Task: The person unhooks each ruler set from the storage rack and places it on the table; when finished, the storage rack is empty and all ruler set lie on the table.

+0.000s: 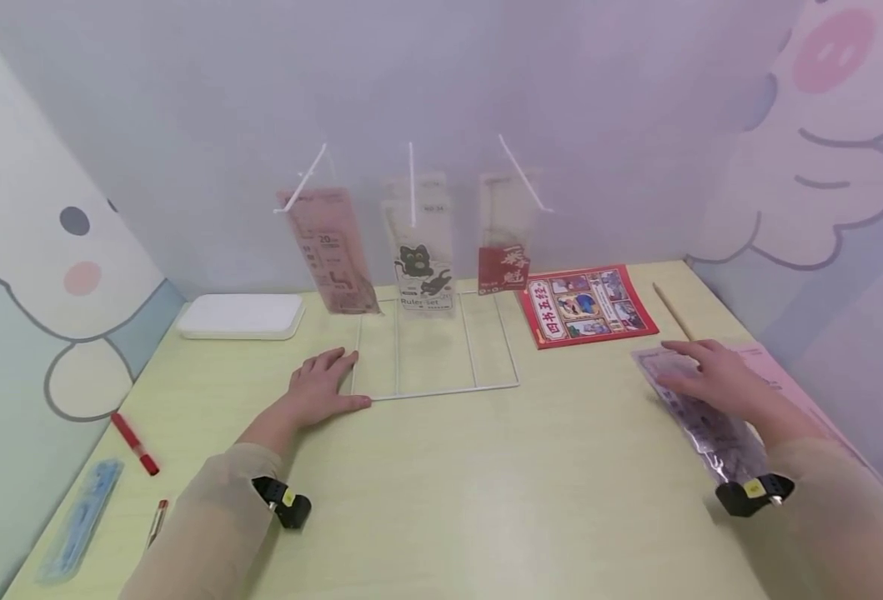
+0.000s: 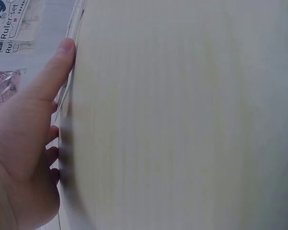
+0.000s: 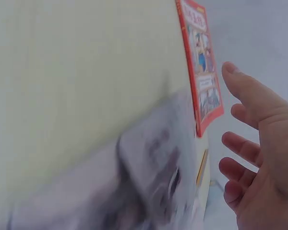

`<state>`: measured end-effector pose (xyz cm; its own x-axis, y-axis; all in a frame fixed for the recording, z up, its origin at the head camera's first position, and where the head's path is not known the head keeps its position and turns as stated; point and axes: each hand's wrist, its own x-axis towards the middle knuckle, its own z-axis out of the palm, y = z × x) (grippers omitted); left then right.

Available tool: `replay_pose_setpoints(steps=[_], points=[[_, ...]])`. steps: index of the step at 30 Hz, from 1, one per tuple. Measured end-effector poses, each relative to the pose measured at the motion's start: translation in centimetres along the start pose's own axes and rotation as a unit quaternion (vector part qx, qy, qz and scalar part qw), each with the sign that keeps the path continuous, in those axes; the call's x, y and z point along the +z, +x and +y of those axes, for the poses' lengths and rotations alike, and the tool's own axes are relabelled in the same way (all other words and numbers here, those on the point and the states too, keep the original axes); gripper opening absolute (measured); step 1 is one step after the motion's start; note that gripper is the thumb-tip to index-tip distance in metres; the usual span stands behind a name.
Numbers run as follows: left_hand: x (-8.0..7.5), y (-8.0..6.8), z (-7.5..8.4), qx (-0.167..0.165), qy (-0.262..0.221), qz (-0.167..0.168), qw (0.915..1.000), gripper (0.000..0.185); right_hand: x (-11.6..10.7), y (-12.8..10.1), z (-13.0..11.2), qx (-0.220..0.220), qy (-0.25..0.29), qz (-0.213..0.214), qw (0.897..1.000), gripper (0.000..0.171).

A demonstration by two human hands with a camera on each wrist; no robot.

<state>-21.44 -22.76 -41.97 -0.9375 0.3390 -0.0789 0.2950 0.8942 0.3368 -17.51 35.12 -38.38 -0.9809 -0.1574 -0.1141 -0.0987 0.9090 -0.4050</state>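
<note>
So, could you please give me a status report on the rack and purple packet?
Left grip touching white rack, near-left corner. Right grip relaxed over purple packet, contact unclear. Red booklet beside rack's far-right side.

Table (image 1: 486,500): pale yellowish wood, faint grain, fills lower and middle frame.

Upper left: 1 white case (image 1: 240,317), rounded corners, lying flat near the back edge. Left: 1 red pen (image 1: 134,444), slanting. Lower left: 1 clear pack with blue contents (image 1: 81,521), lengthwise; just beside it, 1 slim pen (image 1: 157,522), partly hidden.

Centre: white wire base (image 1: 441,392), rectangular outline, 2 inner bars visible. Upper right of centre: 1 red-bordered booklet (image 1: 589,306), illustrated cover, askew. To its right, 1 thin wooden stick (image 1: 672,310), slanting. Right: 1 purplish clear packet (image 1: 711,437), partly hidden; pink flat item (image 1: 773,367) beside it.
</note>
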Motion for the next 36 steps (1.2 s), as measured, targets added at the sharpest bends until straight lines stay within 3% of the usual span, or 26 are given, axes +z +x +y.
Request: replay_pose_setpoints(steps=[8, 17, 25, 36], points=[[0.0, 0.0, -0.4, -0.003, -0.003, -0.006, 1.0000, 0.093, 0.4, 4.3, -4.6, 0.002, 0.055, 0.021, 0.998, 0.083], [0.5, 0.2, -0.5, -0.004, -0.007, -0.011, 0.9999, 0.095, 0.5, 8.9, -9.2, -0.050, 0.131, 0.056, 0.989, 0.080], [0.1, 0.5, -0.2, 0.007, 0.001, -0.006, 1.0000, 0.094, -1.4, 11.1, -12.7, -0.121, 0.151, 0.067, 0.979, 0.078], [-0.3, 0.6, -0.3, 0.004, 0.004, -0.018, 0.9998, 0.095, -3.1, 12.6, -16.5, -0.153, 0.198, 0.081, 0.965, 0.068]])
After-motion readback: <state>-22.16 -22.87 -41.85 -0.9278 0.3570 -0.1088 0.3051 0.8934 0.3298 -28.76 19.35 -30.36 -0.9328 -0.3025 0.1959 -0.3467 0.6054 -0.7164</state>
